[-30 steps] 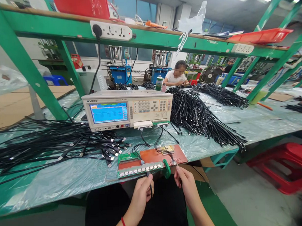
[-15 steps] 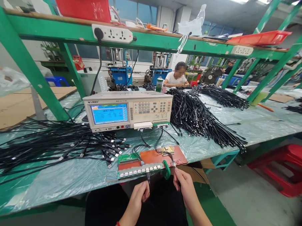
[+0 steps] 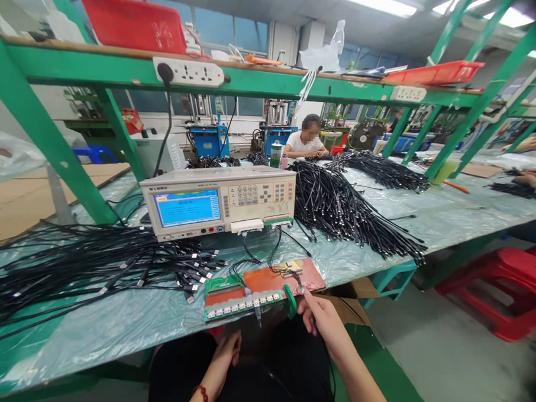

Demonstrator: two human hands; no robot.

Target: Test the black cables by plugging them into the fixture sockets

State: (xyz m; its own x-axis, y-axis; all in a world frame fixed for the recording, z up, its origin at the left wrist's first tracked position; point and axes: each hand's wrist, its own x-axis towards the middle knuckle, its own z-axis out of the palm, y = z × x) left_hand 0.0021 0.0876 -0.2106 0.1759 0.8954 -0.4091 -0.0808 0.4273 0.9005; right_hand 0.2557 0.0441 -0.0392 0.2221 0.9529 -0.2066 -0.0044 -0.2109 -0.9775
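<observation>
1. Two hands were low at the near edge of the bench. The fingers of the right hand [image 3: 320, 319] were pinched on the plug end of a thin black cable [image 3: 282, 382], just beside the green lever [image 3: 290, 300] at the right end of the test fixture board [image 3: 264, 287].
2. The left hand [image 3: 229, 348] hung lower, over the lap, with the fingers curled loosely; I could not tell if it held anything, because its tips were turned away from the camera.
3. One plug [image 3: 258, 313] already stood in the socket row at the front edge of the board, and its cable dropped down toward the lap.
4. The cable looked light, soft and limp, so in my judgement it is better to take it at the stiff plug body, not at the cord, and not to bend it sharply behind the plug. The small metal tip seemed easy to damage if pushed in at an angle.
5. Behind the board stood the cable tester [image 3: 219, 202] with its blue screen lit, joined to the board by short wires.
6. At the left lay a wide spread of black cables [image 3: 83, 267]; at the right, a thick bundle of cables [image 3: 351, 210] on the plastic-covered bench [image 3: 454, 218].
7. Far behind, another person [image 3: 306, 144] sat at work.
</observation>
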